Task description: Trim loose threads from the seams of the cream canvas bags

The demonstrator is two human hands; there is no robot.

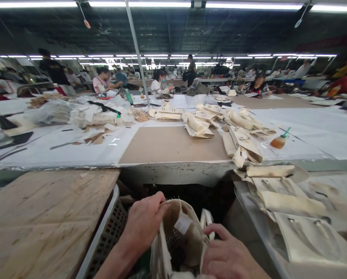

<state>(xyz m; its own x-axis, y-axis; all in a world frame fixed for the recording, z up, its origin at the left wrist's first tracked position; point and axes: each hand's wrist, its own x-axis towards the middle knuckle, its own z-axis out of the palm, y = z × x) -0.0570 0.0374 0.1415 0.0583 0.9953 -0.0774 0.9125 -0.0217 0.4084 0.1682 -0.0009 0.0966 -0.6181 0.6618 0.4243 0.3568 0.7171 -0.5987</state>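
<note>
Between my hands a cream handbag point(188, 209) is held with its mouth up, low in front of the table edge. My left hand point(146, 219) pinches the left rim, thumb inside and fingers over the outside. My right hand point(227, 250) is closed on the right side of the opening, near a pale strap point(206, 219). Inside the bag a small white label point(183, 223) shows, along with a dark checked patch. The bag's lower part is out of the picture.
Unfinished cream bag pieces point(240, 139) lie heaped on the work table point(173, 145). A glue bottle point(279, 140) stands right of them. More cream bags point(301, 228) lie at right. A plastic basket point(109, 228) and wooden board point(45, 221) are at left. Several people work beyond.
</note>
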